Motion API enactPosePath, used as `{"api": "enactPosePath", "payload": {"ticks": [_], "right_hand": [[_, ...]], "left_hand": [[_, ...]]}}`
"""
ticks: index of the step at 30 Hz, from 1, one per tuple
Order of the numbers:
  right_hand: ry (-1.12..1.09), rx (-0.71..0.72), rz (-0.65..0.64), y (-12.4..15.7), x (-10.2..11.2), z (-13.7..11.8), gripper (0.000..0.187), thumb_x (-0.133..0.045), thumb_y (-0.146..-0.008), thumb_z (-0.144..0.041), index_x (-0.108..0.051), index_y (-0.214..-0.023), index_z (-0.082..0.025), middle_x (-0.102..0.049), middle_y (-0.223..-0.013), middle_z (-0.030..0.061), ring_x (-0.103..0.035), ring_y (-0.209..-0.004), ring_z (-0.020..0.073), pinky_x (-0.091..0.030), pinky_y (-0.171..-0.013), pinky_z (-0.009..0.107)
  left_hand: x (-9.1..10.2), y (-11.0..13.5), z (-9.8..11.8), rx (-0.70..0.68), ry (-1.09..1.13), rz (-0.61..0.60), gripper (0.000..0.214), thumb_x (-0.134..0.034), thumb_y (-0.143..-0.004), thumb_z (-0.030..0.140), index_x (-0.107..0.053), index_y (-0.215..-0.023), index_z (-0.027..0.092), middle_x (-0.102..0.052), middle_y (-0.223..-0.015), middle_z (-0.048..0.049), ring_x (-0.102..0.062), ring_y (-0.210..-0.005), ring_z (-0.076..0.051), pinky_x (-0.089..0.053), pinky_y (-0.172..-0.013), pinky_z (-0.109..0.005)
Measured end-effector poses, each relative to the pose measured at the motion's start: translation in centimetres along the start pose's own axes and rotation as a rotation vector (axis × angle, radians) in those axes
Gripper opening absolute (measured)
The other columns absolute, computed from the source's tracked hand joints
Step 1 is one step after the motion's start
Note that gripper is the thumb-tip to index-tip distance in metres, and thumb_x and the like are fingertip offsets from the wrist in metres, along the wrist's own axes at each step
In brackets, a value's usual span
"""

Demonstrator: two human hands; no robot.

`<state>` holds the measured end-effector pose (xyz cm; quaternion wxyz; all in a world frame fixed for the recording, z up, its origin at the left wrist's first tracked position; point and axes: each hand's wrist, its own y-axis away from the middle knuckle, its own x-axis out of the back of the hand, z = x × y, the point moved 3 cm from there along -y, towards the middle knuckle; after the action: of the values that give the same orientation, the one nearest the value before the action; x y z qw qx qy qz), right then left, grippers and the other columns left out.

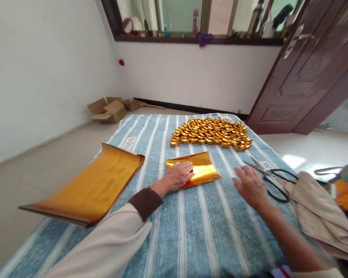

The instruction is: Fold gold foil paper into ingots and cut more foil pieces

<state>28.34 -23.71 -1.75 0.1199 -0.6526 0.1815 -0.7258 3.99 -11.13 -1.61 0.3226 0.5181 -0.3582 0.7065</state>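
Note:
A folded sheet of gold foil paper (204, 168) lies on the blue striped cloth (191, 231) in the middle. My left hand (178, 175) rests on its left part, fingers lying flat and pressing it down. My right hand (249, 185) hovers open just right of the sheet, fingers spread, touching nothing I can make out. Black-handled scissors (271, 175) lie right beside that hand.
A thick stack of gold paper sheets (89, 189) sits at the left edge. Several folded gold ingots (211, 133) are laid in rows at the far side. A beige towel (316, 210) lies at right. Cardboard boxes (108, 110) stand on the floor; a brown door (310, 69) stands open.

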Motion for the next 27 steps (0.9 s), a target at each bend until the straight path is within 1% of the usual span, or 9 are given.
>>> {"api": "enactPosePath", "payload": {"ticks": [3,6,8,11,15,17,19,23,27], "right_hand": [[-0.162,0.314,0.051,-0.1,0.4,-6.3,0.035,-0.054,-0.085,-0.017,-0.056,-0.120,-0.017,-0.056,-0.119,0.0144,-0.045,-0.116,0.0289,-0.045,-0.083,0.036],[-0.204,0.373,0.058,-0.8,-0.1,-10.0,0.019,-0.052,-0.085,-0.011,-0.063,-0.101,-0.016,-0.060,-0.100,0.0123,-0.050,-0.102,0.0258,-0.044,-0.079,0.033],[-0.217,0.380,0.060,-1.2,-0.6,-10.7,0.015,-0.050,-0.086,-0.010,-0.062,-0.082,-0.018,-0.060,-0.084,0.0084,-0.052,-0.086,0.0225,-0.043,-0.073,0.031],[-0.240,0.335,0.097,-1.5,-1.4,-9.3,0.021,-0.047,-0.088,-0.008,-0.061,-0.077,-0.018,-0.060,-0.079,0.0069,-0.052,-0.081,0.0205,-0.042,-0.070,0.029],[-0.326,0.068,0.302,-1.6,-2.2,-5.0,0.024,-0.043,-0.090,-0.013,-0.065,-0.083,-0.019,-0.063,-0.080,0.0057,-0.055,-0.081,0.0188,-0.042,-0.072,0.028],[-0.333,-0.038,0.370,-1.6,-2.7,-3.3,0.025,-0.041,-0.091,-0.015,-0.066,-0.087,-0.019,-0.064,-0.081,0.0064,-0.056,-0.080,0.0189,-0.043,-0.073,0.029],[-0.336,-0.110,0.410,-1.6,-3.2,-2.2,0.026,-0.041,-0.091,-0.018,-0.067,-0.087,-0.019,-0.064,-0.080,0.0066,-0.057,-0.079,0.0192,-0.044,-0.073,0.029],[-0.345,-0.170,0.432,-1.4,-3.8,-1.3,0.026,-0.042,-0.090,-0.020,-0.067,-0.083,-0.018,-0.064,-0.076,0.0067,-0.058,-0.078,0.0202,-0.045,-0.072,0.030],[-0.372,-0.198,0.437,-0.9,-3.9,-0.9,0.026,-0.043,-0.088,-0.019,-0.068,-0.083,-0.017,-0.066,-0.080,0.0088,-0.059,-0.079,0.0215,-0.047,-0.073,0.032]], "left_hand": [[-0.6,0.0,0.1,-0.012,-0.001,-0.001,0.029,-0.040,-0.097,0.034,-0.057,-0.112,0.016,-0.060,-0.123,-0.0114,-0.056,-0.112,-0.021,-0.041,-0.095,-0.035],[-0.7,0.3,0.2,0.000,-0.005,0.008,0.032,-0.039,-0.098,0.035,-0.056,-0.116,0.015,-0.060,-0.125,-0.0122,-0.056,-0.115,-0.021,-0.042,-0.097,-0.035],[-0.4,0.7,0.1,0.010,-0.005,0.023,0.033,-0.038,-0.098,0.036,-0.055,-0.118,0.016,-0.059,-0.127,-0.0119,-0.054,-0.119,-0.021,-0.042,-0.099,-0.037],[0.8,1.9,-0.2,0.020,0.016,0.125,0.035,-0.036,-0.098,0.036,-0.055,-0.120,0.016,-0.059,-0.128,-0.0124,-0.052,-0.123,-0.022,-0.042,-0.102,-0.038],[2.2,4.4,-0.8,0.137,0.012,0.372,0.039,-0.034,-0.097,0.035,-0.052,-0.126,0.016,-0.055,-0.133,-0.0138,-0.049,-0.125,-0.023,-0.040,-0.107,-0.040],[2.1,5.4,-0.5,0.223,-0.011,0.413,0.038,-0.036,-0.096,0.032,-0.051,-0.128,0.018,-0.054,-0.133,-0.0135,-0.049,-0.125,-0.024,-0.040,-0.107,-0.042],[1.4,5.8,0.4,0.225,-0.026,0.312,0.037,-0.042,-0.094,0.030,-0.052,-0.126,0.017,-0.054,-0.133,-0.0150,-0.048,-0.125,-0.026,-0.041,-0.105,-0.045],[-0.5,5.5,2.7,0.123,-0.038,-0.006,0.043,-0.054,-0.089,0.034,-0.049,-0.130,0.020,-0.048,-0.141,-0.0132,-0.039,-0.133,-0.030,-0.032,-0.107,-0.054],[-1.2,5.3,3.1,0.187,-0.069,-0.086,0.043,-0.050,-0.092,0.041,-0.047,-0.131,0.022,-0.045,-0.144,-0.0131,-0.037,-0.134,-0.031,-0.023,-0.107,-0.062]]}}
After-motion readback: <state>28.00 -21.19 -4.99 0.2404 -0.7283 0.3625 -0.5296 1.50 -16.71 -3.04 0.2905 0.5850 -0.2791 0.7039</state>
